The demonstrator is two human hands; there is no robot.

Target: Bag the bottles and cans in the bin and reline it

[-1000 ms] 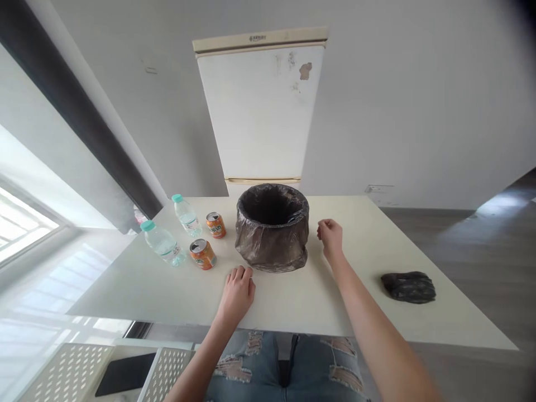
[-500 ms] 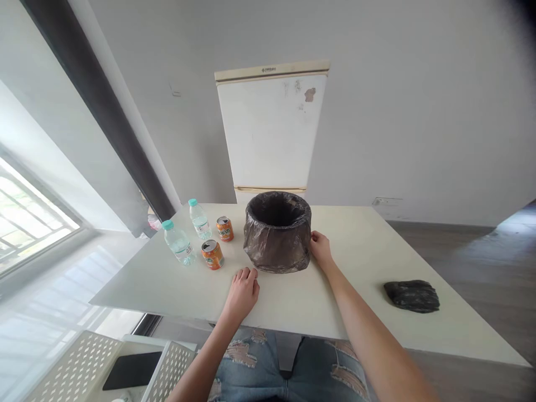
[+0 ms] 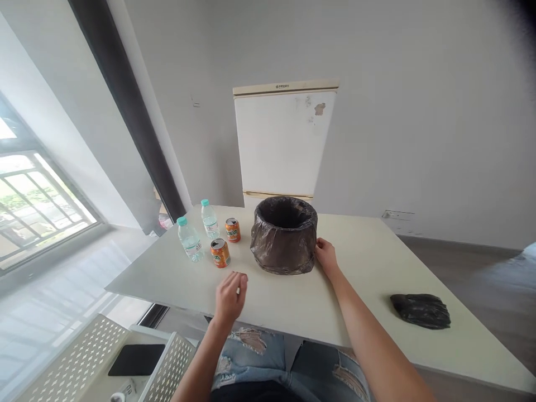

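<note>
A round bin lined with a dark plastic bag (image 3: 285, 237) stands in the middle of the cream table (image 3: 368, 273). My right hand (image 3: 325, 255) rests against the bin's right side, its fingers curled on the bag. My left hand (image 3: 229, 296) hovers just above the table's near edge, fingers loosely apart and holding nothing. Left of the bin stand two orange cans (image 3: 220, 252) and two water bottles with teal caps (image 3: 189, 239).
A crumpled black bag (image 3: 421, 310) lies at the table's right end. A white fridge (image 3: 285, 142) stands against the wall behind the table. A white perforated cart with a black phone (image 3: 136, 359) sits at lower left, under a window.
My right hand moved left from open air onto the bin's right side. My left hand lifted off the table and drew back toward the near edge. The view tilted down and shifted left.
</note>
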